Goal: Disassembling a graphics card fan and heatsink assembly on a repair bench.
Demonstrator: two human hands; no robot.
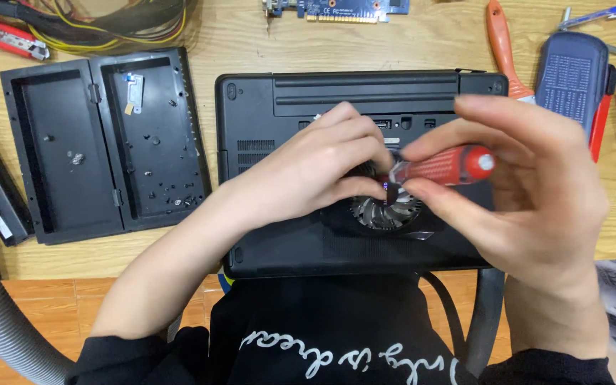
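My right hand grips the red-handled screwdriver; my left hand pinches its shaft over the exposed fan of the upturned laptop, mid-bench near the front edge. A slipped tip could gouge the fan blades.

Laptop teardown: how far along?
Done: two black bottom covers lie off to the left, loose screws on them, and the fan is exposed. In hand: the right hand holds a red screwdriver at the fan, left hand steadying the tip. Left: the laptop base is otherwise intact.
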